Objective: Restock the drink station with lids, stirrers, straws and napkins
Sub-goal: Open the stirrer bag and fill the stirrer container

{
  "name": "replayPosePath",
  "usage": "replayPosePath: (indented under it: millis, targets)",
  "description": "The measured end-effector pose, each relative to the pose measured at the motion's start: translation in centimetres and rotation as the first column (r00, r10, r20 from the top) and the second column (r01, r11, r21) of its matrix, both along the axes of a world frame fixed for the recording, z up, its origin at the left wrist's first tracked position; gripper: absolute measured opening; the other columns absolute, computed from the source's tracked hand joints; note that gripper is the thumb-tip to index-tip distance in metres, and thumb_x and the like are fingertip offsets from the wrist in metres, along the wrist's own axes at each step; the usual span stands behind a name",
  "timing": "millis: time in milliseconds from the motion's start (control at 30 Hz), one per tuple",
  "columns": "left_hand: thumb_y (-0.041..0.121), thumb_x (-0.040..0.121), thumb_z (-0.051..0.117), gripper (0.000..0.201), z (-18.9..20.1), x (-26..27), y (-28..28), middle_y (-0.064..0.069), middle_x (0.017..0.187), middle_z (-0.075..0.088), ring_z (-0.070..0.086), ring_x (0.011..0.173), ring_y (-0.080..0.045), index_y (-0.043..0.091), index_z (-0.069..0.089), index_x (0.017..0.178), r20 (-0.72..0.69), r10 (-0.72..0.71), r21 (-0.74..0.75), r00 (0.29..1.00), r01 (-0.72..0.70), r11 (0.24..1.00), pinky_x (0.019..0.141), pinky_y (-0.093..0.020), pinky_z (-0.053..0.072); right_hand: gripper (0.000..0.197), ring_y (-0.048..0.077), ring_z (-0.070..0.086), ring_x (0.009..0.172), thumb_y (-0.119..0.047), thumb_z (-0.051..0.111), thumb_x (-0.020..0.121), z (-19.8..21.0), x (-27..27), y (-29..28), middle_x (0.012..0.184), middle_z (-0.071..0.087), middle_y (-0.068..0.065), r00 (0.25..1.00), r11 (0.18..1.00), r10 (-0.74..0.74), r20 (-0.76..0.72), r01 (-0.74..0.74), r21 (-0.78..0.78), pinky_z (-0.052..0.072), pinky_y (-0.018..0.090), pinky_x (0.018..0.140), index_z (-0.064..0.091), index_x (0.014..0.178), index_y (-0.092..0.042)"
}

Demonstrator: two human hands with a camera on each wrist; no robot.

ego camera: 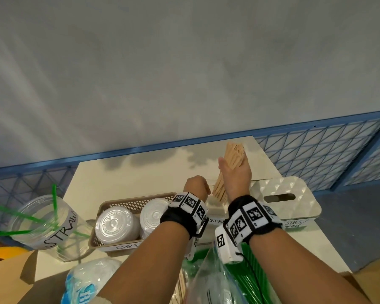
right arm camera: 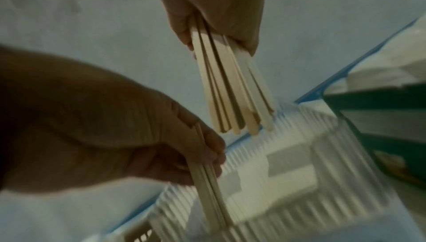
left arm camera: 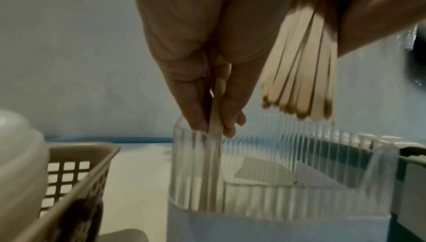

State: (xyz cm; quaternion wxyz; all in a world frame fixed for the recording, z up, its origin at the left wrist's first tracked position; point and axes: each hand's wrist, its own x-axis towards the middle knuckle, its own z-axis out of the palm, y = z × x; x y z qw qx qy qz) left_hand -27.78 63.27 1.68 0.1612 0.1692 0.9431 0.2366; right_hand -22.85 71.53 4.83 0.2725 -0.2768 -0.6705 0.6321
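White counter (ego camera: pixel 119 178), grey wall. My left hand (left arm camera: pixel 207 74) pinches a few stirrers (left arm camera: pixel 215 118) into the ribbed clear holder (left arm camera: pixel 288 154); right hand (ego camera: pixel 235 172) grips the stirrer bundle (ego camera: pixel 234 154) above it. Risk: loose grip, sticks fan out and spill past the rim.

A grey wall (ego camera: pixel 184 73) stands beyond the grip, a blue wire-mesh panel (ego camera: pixel 316 145) runs behind and to both sides of it, a white tabletop (ego camera: pixel 123 176) lies beneath it, and a cardboard box (ego camera: pixel 9 281) sits nearer, lower left.
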Motion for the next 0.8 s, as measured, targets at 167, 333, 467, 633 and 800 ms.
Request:
replayPosePath:
  millis: [167, 333, 467, 633, 800]
  targets:
    - [0.001, 0.089, 0.048, 0.022, 0.0, -0.6, -0.2, -0.015, 0.106, 0.068, 0.062, 0.101, -0.028, 0.001, 0.067, 0.099, -0.068, -0.085, -0.096, 0.994, 0.078, 0.992, 0.089, -0.031, 0.047, 0.035, 0.013, 0.054, 0.087, -0.013, 0.064, 0.086, -2.8, -0.2, -1.4, 0.095, 0.057, -0.003, 0.998, 0.998, 0.053, 0.035, -0.054, 0.032, 0.037, 0.010, 0.071, 0.054, 0.119, -0.007]
    - [0.005, 0.092, 0.046, 0.021, 0.1, -0.8, -0.3, -0.016, 0.110, 0.065, 0.060, 0.104, -0.029, -0.001, 0.062, 0.104, -0.119, -0.161, -0.227, 0.980, 0.131, 0.965, 0.086, -0.031, 0.046, 0.037, 0.023, 0.060, 0.097, -0.018, 0.064, 0.086, -5.1, -0.4, -1.9, 0.106, 0.063, 0.006, 0.977, 0.992, 0.118, 0.178, -0.124, 0.020, 0.046, 0.026, 0.081, 0.054, 0.121, -0.008]
    - [0.002, 0.091, 0.048, 0.023, 0.0, -1.3, -0.5, -0.017, 0.120, 0.057, 0.055, 0.112, -0.028, -0.002, 0.061, 0.109, -0.166, -0.178, -0.265, 0.970, 0.130, 0.955, 0.093, -0.029, 0.043, 0.033, 0.021, 0.058, 0.090, -0.019, 0.064, 0.086, -6.1, -0.5, -1.7, 0.106, 0.066, 0.006, 0.944, 0.972, 0.183, 0.273, -0.216, 0.094, 0.044, 0.025, 0.077, 0.057, 0.117, -0.009]
    - [-0.002, 0.087, 0.049, 0.025, -0.3, -1.6, -1.1, -0.018, 0.120, 0.056, 0.055, 0.111, -0.029, -0.002, 0.062, 0.109, -0.185, -0.183, -0.258, 0.965, 0.132, 0.957, 0.091, -0.029, 0.043, 0.019, 0.018, 0.050, 0.081, -0.015, 0.058, 0.089, -6.0, -0.6, -1.6, 0.085, 0.057, 0.004, 0.910, 0.940, 0.264, 0.320, -0.317, 0.127, 0.032, 0.022, 0.064, 0.061, 0.103, -0.002]
    - [0.001, 0.085, 0.054, 0.020, -0.3, -1.8, -1.5, -0.015, 0.111, 0.059, 0.057, 0.104, -0.028, 0.000, 0.061, 0.103, -0.241, -0.169, -0.200, 0.956, 0.121, 0.972, 0.085, -0.030, 0.045, 0.019, 0.018, 0.051, 0.077, -0.016, 0.058, 0.089, -6.0, -0.8, -1.4, 0.085, 0.061, 0.007, 0.888, 0.917, 0.279, 0.365, -0.359, 0.172, 0.033, 0.025, 0.056, 0.063, 0.102, -0.003]
